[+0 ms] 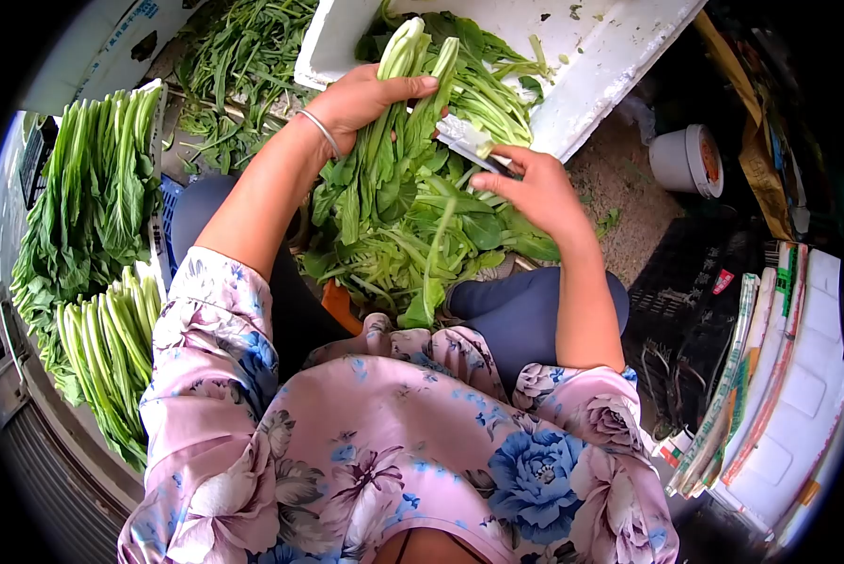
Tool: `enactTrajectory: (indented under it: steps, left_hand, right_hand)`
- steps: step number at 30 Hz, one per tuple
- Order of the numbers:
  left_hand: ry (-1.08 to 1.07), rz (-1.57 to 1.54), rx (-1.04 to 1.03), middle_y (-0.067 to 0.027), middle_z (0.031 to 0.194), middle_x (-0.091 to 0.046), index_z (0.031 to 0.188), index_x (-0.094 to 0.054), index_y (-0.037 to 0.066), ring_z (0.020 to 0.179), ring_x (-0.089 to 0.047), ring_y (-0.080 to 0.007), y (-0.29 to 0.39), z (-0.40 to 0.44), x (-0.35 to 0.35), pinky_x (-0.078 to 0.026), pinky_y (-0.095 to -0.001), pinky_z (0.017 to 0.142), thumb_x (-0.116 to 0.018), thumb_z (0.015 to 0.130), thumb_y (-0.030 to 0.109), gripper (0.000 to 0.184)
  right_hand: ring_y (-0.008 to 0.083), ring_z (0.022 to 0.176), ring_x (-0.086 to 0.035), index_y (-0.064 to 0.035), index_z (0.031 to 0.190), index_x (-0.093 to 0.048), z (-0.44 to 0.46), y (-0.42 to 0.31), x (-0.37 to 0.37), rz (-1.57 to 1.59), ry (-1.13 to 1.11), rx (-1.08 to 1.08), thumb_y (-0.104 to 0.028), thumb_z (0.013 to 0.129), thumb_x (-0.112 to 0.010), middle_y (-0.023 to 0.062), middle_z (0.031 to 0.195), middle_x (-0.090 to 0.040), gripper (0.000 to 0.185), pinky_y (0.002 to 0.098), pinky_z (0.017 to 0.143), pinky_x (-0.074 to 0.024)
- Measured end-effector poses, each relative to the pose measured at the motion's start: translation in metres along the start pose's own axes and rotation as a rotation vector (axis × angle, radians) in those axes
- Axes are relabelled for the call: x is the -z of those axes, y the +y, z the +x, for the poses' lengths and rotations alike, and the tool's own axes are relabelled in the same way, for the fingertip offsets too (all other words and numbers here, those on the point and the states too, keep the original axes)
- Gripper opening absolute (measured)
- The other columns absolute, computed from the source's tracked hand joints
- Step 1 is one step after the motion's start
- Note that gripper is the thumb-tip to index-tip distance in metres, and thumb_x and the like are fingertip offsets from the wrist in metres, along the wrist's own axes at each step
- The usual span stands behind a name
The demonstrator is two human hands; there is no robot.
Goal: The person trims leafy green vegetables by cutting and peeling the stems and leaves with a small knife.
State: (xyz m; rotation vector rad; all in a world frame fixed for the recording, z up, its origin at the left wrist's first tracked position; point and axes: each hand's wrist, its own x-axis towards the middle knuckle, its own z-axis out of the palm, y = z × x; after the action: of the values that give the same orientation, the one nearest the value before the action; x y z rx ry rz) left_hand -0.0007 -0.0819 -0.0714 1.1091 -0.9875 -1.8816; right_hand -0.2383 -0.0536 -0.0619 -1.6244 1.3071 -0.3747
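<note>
My left hand (358, 101) is closed around a few stalks of leafy greens (403, 52), their pale cut ends up and their leaves hanging down. My right hand (537, 188) grips a knife (463, 137) by its dark handle, the blade angled up and left beside the held stalks. A small pale piece of stalk sits against the blade near my thumb. Below both hands, loose leaves and trimmings (394, 249) pile up between my knees. More stalks of greens (497, 103) lie in a white foam box (610, 66) just beyond the knife.
At left, bundled greens (93, 179) stand in a row, with another bundle (116, 343) nearer me. Loose leaves (238, 66) cover the ground at the back left. On the right are a white bucket (678, 162), a black crate (690, 282) and stacked foam panels (788, 376).
</note>
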Motion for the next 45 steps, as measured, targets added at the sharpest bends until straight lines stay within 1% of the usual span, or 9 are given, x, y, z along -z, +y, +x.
enactTrajectory:
  steps: [9, 13, 15, 17, 25, 33, 37, 43, 45]
  left_hand:
    - [-0.251, 0.401, 0.006, -0.004, 0.086, -0.063, 0.101, -0.06, 0.001, 0.074, -0.056, -0.0102, -0.022, -0.002, -0.021, -0.046, -0.0247, 0.067, -0.076, 0.07, 0.03, 0.045]
    - [0.002, 0.713, -0.162, -0.0109, 0.087, -0.064, 0.104, -0.057, -0.002, 0.078, -0.06, -0.0197, -0.024, 0.002, -0.011, -0.047, -0.0303, 0.074, -0.079, 0.063, 0.033, 0.058]
    - [0.288, 1.029, -0.248, -0.0164, 0.087, -0.065, 0.108, -0.057, 0.004, 0.08, -0.063, -0.0291, -0.005, -0.01, -0.008, -0.049, -0.0363, 0.073, -0.076, 0.062, 0.036, 0.059]
    - [0.507, 1.193, -0.286, -0.0144, 0.079, -0.065, 0.105, -0.059, 0.004, 0.069, -0.063, -0.024, 0.004, -0.016, -0.003, -0.049, -0.0347, 0.067, -0.075, 0.068, 0.036, 0.052]
    - [0.542, 1.06, -0.221, -0.009, 0.074, -0.064, 0.099, -0.063, 0.003, 0.063, -0.06, -0.0165, 0.018, -0.012, 0.013, -0.047, -0.0295, 0.063, -0.07, 0.073, 0.03, 0.038]
    - [0.701, 0.803, -0.39, -0.0151, 0.072, -0.063, 0.092, -0.065, 0.006, 0.067, -0.062, -0.029, 0.027, -0.008, 0.037, -0.048, -0.0372, 0.065, -0.068, 0.07, 0.038, 0.039]
    - [0.658, 0.763, -0.422, -0.0039, 0.072, -0.063, 0.093, -0.062, -0.001, 0.061, -0.054, -0.0101, 0.029, -0.007, 0.034, -0.046, -0.0259, 0.06, -0.073, 0.073, 0.023, 0.033]
    - [0.617, 0.767, -0.35, -0.0144, 0.072, -0.064, 0.093, -0.064, 0.004, 0.066, -0.062, -0.0276, 0.026, -0.004, 0.03, -0.049, -0.0356, 0.065, -0.069, 0.068, 0.033, 0.039]
    - [0.569, 0.765, -0.413, -0.0052, 0.068, -0.062, 0.094, -0.062, -0.002, 0.058, -0.056, -0.009, 0.024, -0.006, 0.021, -0.046, -0.0247, 0.058, -0.071, 0.072, 0.018, 0.032]
  right_hand:
    - [0.0042, 0.048, -0.045, 0.0042, 0.098, -0.061, 0.015, -0.006, -0.012, 0.578, 0.219, 0.17, -0.022, 0.081, -0.068, 0.0021, 0.07, -0.059, 0.032, 0.0168, 0.044, -0.0353]
    - [0.0042, 0.047, -0.045, 0.0027, 0.095, -0.062, 0.017, 0.006, 0.002, 0.799, 0.139, -0.017, -0.025, 0.084, -0.064, 0.0011, 0.065, -0.057, 0.03, 0.0156, 0.044, -0.0337]
    - [0.0062, 0.046, -0.048, 0.0016, 0.094, -0.063, 0.025, 0.032, 0.006, 0.689, 0.168, -0.06, -0.027, 0.082, -0.065, 0.0041, 0.066, -0.059, 0.03, 0.019, 0.046, -0.0382]
    - [0.009, 0.049, -0.053, -0.0005, 0.092, -0.064, 0.033, 0.05, 0.003, -0.107, 0.046, -0.137, -0.024, 0.078, -0.068, 0.0066, 0.067, -0.062, 0.027, 0.0252, 0.051, -0.0439]
    - [0.0337, 0.084, -0.061, -0.0082, 0.093, -0.064, 0.127, 0.062, 0.04, -0.548, 0.41, -0.174, -0.02, 0.081, -0.055, 0.0165, 0.085, -0.064, 0.019, 0.0407, 0.072, -0.047]
    - [0.031, 0.082, -0.061, -0.0088, 0.095, -0.065, 0.18, 0.115, 0.027, -0.565, 0.331, -0.191, -0.027, 0.075, -0.064, 0.0161, 0.088, -0.064, 0.027, 0.0386, 0.072, -0.047]
    - [0.0274, 0.073, -0.063, -0.0029, 0.095, -0.062, 0.174, 0.109, 0.047, -0.672, 0.476, -0.172, -0.026, 0.079, -0.063, 0.0158, 0.085, -0.064, 0.028, 0.036, 0.065, -0.0486]
    - [0.0062, 0.055, -0.052, 0.0003, 0.095, -0.06, 0.107, 0.033, 0.077, 0.231, 0.44, -0.168, -0.025, 0.085, -0.061, 0.0, 0.071, -0.056, 0.027, 0.0177, 0.041, -0.0338]
    - [0.0051, 0.053, -0.05, 0.0006, 0.096, -0.06, 0.077, 0.013, 0.078, 0.266, 0.407, -0.141, -0.024, 0.084, -0.063, 0.0001, 0.072, -0.057, 0.027, 0.0166, 0.041, -0.0335]
